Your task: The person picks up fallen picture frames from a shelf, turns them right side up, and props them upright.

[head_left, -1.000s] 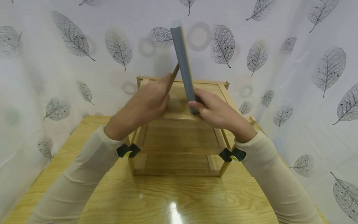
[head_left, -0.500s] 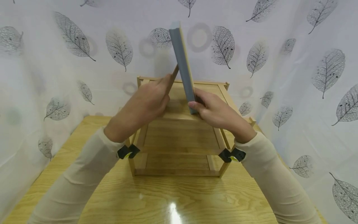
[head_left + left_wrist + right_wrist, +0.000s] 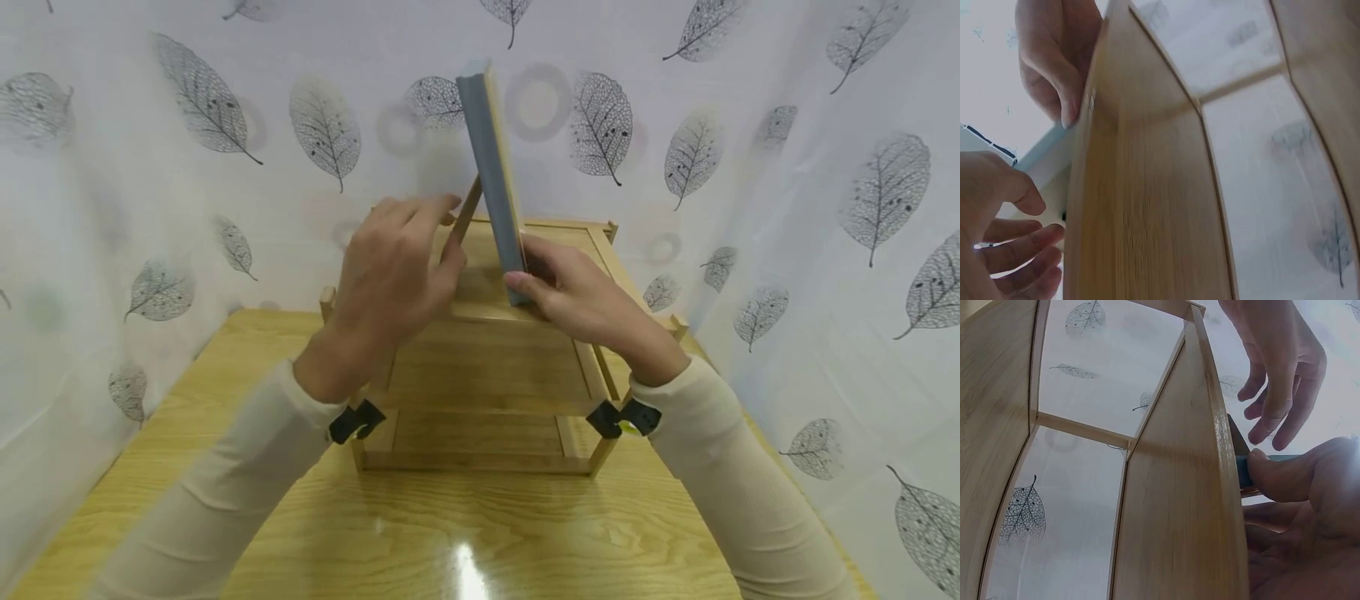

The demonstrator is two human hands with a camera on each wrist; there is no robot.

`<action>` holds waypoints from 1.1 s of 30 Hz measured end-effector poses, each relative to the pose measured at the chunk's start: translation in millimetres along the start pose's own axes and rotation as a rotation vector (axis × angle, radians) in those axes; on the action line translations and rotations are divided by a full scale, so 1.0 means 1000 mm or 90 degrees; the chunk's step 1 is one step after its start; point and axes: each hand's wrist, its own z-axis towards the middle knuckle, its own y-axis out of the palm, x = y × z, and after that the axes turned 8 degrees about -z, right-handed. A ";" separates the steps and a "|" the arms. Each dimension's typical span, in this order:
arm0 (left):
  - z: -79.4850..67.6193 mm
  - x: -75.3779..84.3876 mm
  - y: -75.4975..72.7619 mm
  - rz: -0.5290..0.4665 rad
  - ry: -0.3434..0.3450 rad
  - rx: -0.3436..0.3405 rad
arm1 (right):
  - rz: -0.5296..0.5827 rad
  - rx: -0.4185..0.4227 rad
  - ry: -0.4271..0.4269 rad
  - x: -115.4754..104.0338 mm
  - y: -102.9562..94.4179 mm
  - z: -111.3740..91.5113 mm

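Observation:
A thick book (image 3: 491,179) with a grey-blue spine stands on end above the wooden rack's top shelf, its upper end tilted left. My right hand (image 3: 581,296) grips its lower end, the thumb on the spine; in the right wrist view only a teal edge of the book (image 3: 1245,472) shows. Leaning against the book's left side is a thin brown board-like piece (image 3: 468,213), whose kind I cannot tell. Beside that piece, my left hand (image 3: 393,262) has its fingers loose and parted. Spread fingers of the left hand (image 3: 1019,250) hold nothing in the left wrist view.
The tiered wooden rack (image 3: 487,367) stands on a glossy wood-grain table (image 3: 465,525). Behind and at both sides hangs a pale curtain (image 3: 300,42) printed with leaves. The rack's corner posts rise slightly beyond its shelves.
My left hand has loosened from the thin brown piece, its fingers lifting and moving left. The brown piece still leans on the book. My right hand and the book stay nearly in place.

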 end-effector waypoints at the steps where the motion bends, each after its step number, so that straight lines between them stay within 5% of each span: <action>1: -0.001 0.002 0.001 -0.008 -0.001 0.012 | 0.002 0.000 -0.001 0.000 0.000 0.000; 6: -0.003 0.011 0.006 -0.008 -0.025 0.028 | 0.029 -0.003 -0.014 0.001 0.000 0.000; 20: 0.001 0.028 0.015 0.004 -0.141 -0.039 | 0.107 -0.027 -0.027 0.005 -0.009 -0.007; 24: 0.004 0.029 0.017 -0.003 -0.153 -0.051 | 0.141 -0.012 0.014 0.008 -0.016 -0.012; 33: 0.007 0.030 0.023 0.018 -0.124 -0.033 | 0.047 0.067 0.093 0.012 -0.029 -0.022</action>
